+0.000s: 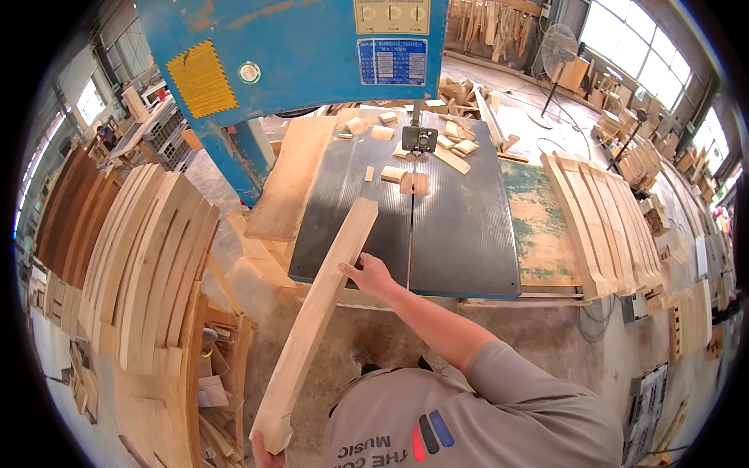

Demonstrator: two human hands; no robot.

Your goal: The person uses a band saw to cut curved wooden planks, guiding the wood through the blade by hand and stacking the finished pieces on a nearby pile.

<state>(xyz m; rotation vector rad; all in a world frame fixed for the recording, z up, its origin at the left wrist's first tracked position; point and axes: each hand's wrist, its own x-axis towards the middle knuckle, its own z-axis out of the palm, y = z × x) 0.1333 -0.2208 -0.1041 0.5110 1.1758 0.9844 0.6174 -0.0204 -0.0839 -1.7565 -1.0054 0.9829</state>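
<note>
A long, pale wooden beam slants from the lower left up to the near left of a dark saw table, with its far end over the tabletop. My left hand is closed on the beam's near end, mostly cut off by the lower edge of the picture. Partway along, my right hand grips the beam's right side, thumb on top. The beam lies left of the table slot and apart from the band saw's blade guide.
Wood offcuts lie around the blade guide. The blue saw body rises behind. Stacked wooden parts stand on a bench to my left; curved wooden pieces lie to the right. A fan stands far right.
</note>
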